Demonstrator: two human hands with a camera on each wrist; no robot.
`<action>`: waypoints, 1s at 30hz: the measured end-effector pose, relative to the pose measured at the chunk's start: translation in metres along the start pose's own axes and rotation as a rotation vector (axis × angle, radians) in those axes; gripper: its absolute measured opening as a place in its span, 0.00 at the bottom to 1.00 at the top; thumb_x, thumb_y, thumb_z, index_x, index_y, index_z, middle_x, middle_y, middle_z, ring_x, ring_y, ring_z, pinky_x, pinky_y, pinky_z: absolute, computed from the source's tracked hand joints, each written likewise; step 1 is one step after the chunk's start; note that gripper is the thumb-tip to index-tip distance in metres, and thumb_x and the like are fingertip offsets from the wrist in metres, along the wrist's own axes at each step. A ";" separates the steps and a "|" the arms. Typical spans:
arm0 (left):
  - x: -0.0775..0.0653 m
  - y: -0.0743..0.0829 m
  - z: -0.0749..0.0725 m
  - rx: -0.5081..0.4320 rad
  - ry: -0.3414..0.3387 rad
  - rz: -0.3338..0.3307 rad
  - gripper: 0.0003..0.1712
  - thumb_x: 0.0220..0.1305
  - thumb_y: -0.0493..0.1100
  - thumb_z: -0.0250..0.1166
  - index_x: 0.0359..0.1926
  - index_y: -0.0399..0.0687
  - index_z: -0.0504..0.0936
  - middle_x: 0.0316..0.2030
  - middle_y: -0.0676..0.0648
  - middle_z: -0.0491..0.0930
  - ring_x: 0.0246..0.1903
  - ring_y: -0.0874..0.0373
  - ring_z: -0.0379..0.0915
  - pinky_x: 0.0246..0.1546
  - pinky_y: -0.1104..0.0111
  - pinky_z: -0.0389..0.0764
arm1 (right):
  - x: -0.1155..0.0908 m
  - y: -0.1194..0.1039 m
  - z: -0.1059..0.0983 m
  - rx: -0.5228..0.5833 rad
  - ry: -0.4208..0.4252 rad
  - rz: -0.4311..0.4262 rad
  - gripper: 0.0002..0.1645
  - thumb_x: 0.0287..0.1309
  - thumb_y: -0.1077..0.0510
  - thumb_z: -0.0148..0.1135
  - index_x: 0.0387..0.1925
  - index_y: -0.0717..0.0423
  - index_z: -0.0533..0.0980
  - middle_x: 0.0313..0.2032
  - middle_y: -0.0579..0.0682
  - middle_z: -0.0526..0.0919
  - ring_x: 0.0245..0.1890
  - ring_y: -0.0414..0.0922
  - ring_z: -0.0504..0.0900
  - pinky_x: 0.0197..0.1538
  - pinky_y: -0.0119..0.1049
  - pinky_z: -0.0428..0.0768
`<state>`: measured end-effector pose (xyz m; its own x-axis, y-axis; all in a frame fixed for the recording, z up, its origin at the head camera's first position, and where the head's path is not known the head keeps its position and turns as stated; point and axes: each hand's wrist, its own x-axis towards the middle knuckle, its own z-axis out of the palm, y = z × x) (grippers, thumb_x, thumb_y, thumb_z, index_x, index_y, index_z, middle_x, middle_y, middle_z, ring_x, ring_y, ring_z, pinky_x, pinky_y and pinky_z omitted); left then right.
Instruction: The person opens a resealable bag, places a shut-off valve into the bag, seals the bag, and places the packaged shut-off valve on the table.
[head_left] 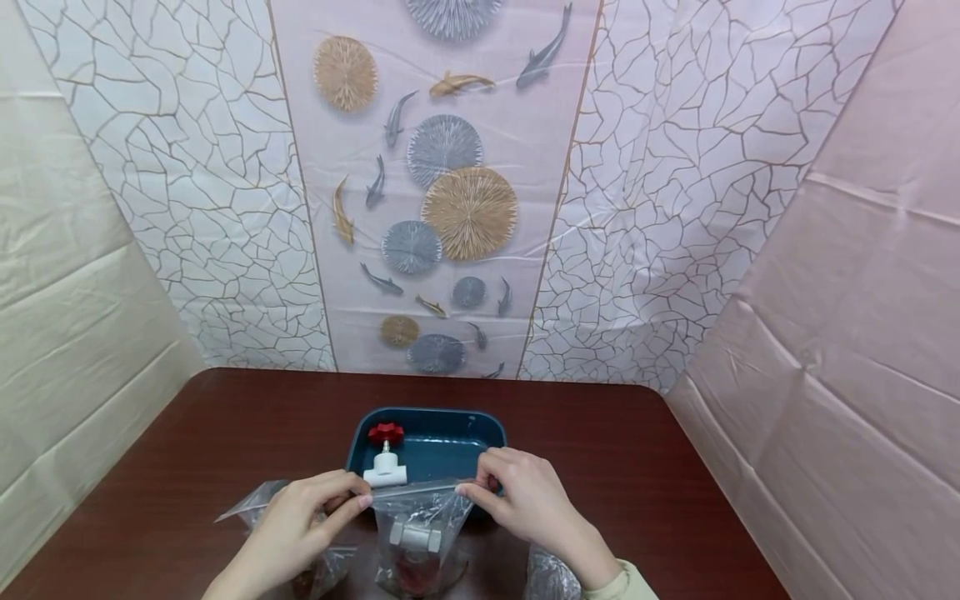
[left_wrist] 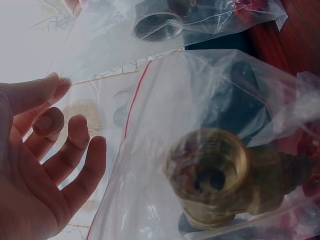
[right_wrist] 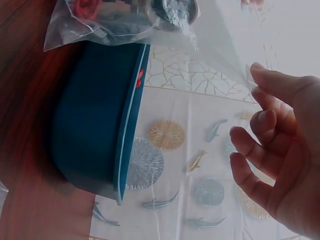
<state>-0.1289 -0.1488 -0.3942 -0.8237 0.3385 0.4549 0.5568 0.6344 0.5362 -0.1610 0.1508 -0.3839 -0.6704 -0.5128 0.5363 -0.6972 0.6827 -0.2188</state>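
Note:
Between my two hands, a clear zip bag (head_left: 390, 521) hangs by its top edge. Inside it sits a silver metal valve (head_left: 416, 537) with a red part below. My left hand (head_left: 300, 517) pinches the bag's left top corner with thumb and index finger. The opposite corner is pinched by my right hand (head_left: 534, 504), its other fingers loosely curled. Under my left hand lies a second bag (left_wrist: 145, 165) holding a brass valve (left_wrist: 215, 175). Behind the hanging bag, a white plastic valve (head_left: 386, 468) with a red knob (head_left: 386, 432) stands in a blue tray (head_left: 501, 429).
Another crinkled clear bag (head_left: 551, 575) lies by my right forearm at the near edge. Everything stands on a dark red-brown wooden table (head_left: 637, 483). Patterned cloth walls (head_left: 420, 333) rise behind it and on both sides.

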 end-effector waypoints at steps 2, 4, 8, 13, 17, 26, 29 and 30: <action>0.000 0.000 0.000 0.001 -0.002 -0.009 0.03 0.63 0.55 0.58 0.32 0.75 0.77 0.21 0.67 0.68 0.17 0.70 0.60 0.16 0.74 0.63 | -0.001 0.000 0.001 0.000 0.005 -0.002 0.20 0.55 0.38 0.61 0.17 0.36 0.63 0.17 0.32 0.64 0.18 0.29 0.60 0.19 0.24 0.60; 0.000 -0.001 0.000 0.002 -0.003 -0.014 0.03 0.63 0.55 0.58 0.32 0.75 0.77 0.21 0.67 0.68 0.17 0.70 0.60 0.16 0.75 0.63 | -0.001 0.000 0.002 0.002 0.013 -0.006 0.20 0.55 0.39 0.61 0.17 0.37 0.63 0.17 0.32 0.63 0.18 0.29 0.59 0.19 0.24 0.59; -0.001 -0.001 -0.002 0.006 -0.010 -0.029 0.03 0.63 0.55 0.58 0.32 0.75 0.77 0.21 0.67 0.68 0.16 0.70 0.60 0.16 0.75 0.63 | -0.001 -0.001 0.003 0.000 0.029 -0.012 0.22 0.55 0.39 0.61 0.16 0.38 0.62 0.16 0.31 0.59 0.17 0.29 0.58 0.18 0.24 0.57; -0.002 0.001 -0.005 0.026 0.003 -0.020 0.03 0.63 0.55 0.59 0.32 0.74 0.77 0.20 0.67 0.67 0.16 0.71 0.59 0.16 0.75 0.63 | -0.002 -0.003 0.006 -0.002 0.057 -0.022 0.24 0.55 0.39 0.60 0.14 0.39 0.59 0.16 0.31 0.55 0.15 0.29 0.55 0.17 0.24 0.53; -0.002 0.001 -0.006 0.036 0.027 -0.008 0.03 0.62 0.54 0.60 0.32 0.74 0.78 0.21 0.68 0.68 0.16 0.71 0.59 0.16 0.75 0.62 | -0.003 -0.005 0.008 0.041 0.064 -0.043 0.24 0.57 0.42 0.60 0.14 0.39 0.59 0.16 0.31 0.54 0.15 0.29 0.53 0.17 0.24 0.51; -0.001 -0.003 -0.001 -0.004 0.048 -0.077 0.03 0.62 0.54 0.60 0.32 0.74 0.77 0.18 0.65 0.65 0.14 0.69 0.58 0.16 0.74 0.63 | -0.003 -0.005 0.008 0.128 0.031 -0.066 0.19 0.61 0.45 0.57 0.17 0.36 0.63 0.18 0.30 0.58 0.15 0.27 0.55 0.17 0.22 0.54; 0.002 -0.003 0.001 -0.021 0.068 -0.085 0.04 0.62 0.52 0.61 0.31 0.73 0.78 0.18 0.64 0.64 0.15 0.68 0.60 0.17 0.74 0.65 | -0.002 -0.004 0.007 0.141 0.023 -0.063 0.16 0.61 0.46 0.57 0.19 0.35 0.65 0.19 0.29 0.60 0.16 0.26 0.58 0.18 0.22 0.58; 0.003 -0.003 0.002 -0.026 0.074 -0.083 0.04 0.62 0.52 0.62 0.31 0.72 0.78 0.19 0.64 0.64 0.16 0.68 0.61 0.17 0.74 0.65 | -0.002 -0.004 0.006 0.153 0.012 -0.053 0.15 0.61 0.45 0.57 0.20 0.34 0.66 0.20 0.29 0.61 0.17 0.26 0.60 0.19 0.22 0.60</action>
<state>-0.1329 -0.1487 -0.3957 -0.8574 0.2327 0.4591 0.4905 0.6394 0.5921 -0.1585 0.1464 -0.3890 -0.6293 -0.5393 0.5597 -0.7626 0.5673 -0.3108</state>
